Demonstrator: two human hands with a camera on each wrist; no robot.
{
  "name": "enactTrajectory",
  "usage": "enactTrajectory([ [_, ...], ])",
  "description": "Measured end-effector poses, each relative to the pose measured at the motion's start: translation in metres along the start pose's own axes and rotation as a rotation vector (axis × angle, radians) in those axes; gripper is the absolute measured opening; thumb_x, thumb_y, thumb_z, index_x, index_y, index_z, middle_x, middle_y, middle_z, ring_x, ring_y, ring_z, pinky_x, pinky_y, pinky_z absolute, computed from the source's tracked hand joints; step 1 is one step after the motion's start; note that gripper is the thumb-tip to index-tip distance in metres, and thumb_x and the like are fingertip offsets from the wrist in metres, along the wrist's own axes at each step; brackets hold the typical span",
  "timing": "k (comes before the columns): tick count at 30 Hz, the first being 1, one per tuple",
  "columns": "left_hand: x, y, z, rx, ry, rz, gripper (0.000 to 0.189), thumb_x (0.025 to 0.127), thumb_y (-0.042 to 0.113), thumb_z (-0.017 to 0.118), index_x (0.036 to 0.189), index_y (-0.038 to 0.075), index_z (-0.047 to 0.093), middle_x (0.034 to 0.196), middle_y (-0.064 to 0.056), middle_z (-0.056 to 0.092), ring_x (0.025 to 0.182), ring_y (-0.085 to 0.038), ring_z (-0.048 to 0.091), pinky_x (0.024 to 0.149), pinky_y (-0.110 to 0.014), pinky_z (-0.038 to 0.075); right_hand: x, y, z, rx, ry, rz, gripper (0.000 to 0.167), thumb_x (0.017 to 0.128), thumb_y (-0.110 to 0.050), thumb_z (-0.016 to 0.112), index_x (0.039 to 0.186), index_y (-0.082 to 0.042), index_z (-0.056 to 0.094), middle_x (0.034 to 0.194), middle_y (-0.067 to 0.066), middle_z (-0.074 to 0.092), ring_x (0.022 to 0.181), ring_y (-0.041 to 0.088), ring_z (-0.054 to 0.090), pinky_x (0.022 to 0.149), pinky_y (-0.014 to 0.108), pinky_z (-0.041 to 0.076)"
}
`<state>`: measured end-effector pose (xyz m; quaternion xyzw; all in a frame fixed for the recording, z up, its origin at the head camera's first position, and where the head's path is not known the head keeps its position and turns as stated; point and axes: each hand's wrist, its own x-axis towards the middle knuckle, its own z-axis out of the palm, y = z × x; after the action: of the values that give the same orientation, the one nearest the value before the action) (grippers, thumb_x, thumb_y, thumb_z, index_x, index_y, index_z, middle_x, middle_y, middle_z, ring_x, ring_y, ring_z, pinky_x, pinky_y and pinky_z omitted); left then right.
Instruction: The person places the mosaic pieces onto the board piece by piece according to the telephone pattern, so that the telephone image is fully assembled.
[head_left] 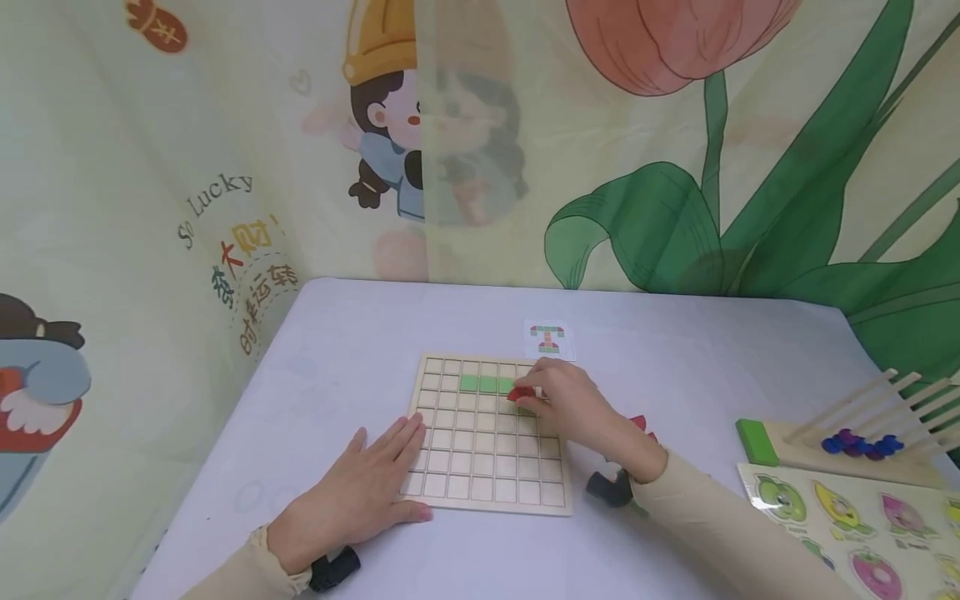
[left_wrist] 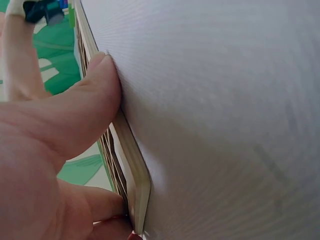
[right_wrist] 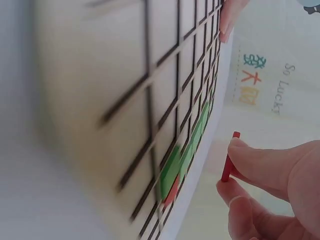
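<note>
The right hand [head_left: 566, 406] was found with thumb and fingers pinched on a red piece [right_wrist: 228, 167], held over the far right part of the gridded board [head_left: 483, 440]. The right wrist view showed a gap between piece and board. There the piece presented its thin edge, its long axis roughly in line with the board's surface; the exact angle could not be settled.

From this hand, the row of green tiles [head_left: 487, 384] lay just to the left, running along the board's width. The right hand was much the nearer to it. A red tile [right_wrist: 171, 191] sat in the grid beside a green one; in the head view the right hand covered that part, the chief obstruction noted.

The left hand [head_left: 367, 471] lay flat with fingers extended, touching the board's left edge, its thumb along the near edge.

A pattern card [head_left: 550, 339] lay just beyond the board. Loose red pieces [head_left: 638, 422] showed on the bench [head_left: 360, 342] past the right wrist. Well apart to the right stood a peg rack [head_left: 795, 450], with a fruit picture sheet [head_left: 817, 533] in front.
</note>
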<state>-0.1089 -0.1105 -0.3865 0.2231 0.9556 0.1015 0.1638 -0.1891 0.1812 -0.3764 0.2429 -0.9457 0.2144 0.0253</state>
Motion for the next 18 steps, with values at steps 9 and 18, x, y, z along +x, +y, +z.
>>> enactTrajectory([
  [9,0.0,0.001,0.0,0.023,0.001,0.007,0.104,0.088,0.066,0.066,0.161,0.003,0.028,0.172,-0.01,0.022,0.16,-0.029,0.022,0.12,-0.072,0.021,0.056,-0.031,0.02,-0.027,-0.029,-0.056,0.014,0.09,-0.013,0.08,0.103,-0.009,0.083,0.093,0.004,0.076,0.083,0.015,0.065,0.067,0.025,0.049],
  [18,0.0,0.0,0.0,0.014,0.01,0.013,0.104,0.088,0.066,0.067,0.161,0.003,0.028,0.172,-0.01,0.022,0.16,-0.028,0.022,0.12,-0.072,0.021,0.079,-0.043,0.041,-0.078,-0.067,-0.051,0.017,0.091,-0.009,0.078,0.107,-0.006,0.082,0.098,0.009,0.076,0.094,0.022,0.071,0.082,0.036,0.059],
])
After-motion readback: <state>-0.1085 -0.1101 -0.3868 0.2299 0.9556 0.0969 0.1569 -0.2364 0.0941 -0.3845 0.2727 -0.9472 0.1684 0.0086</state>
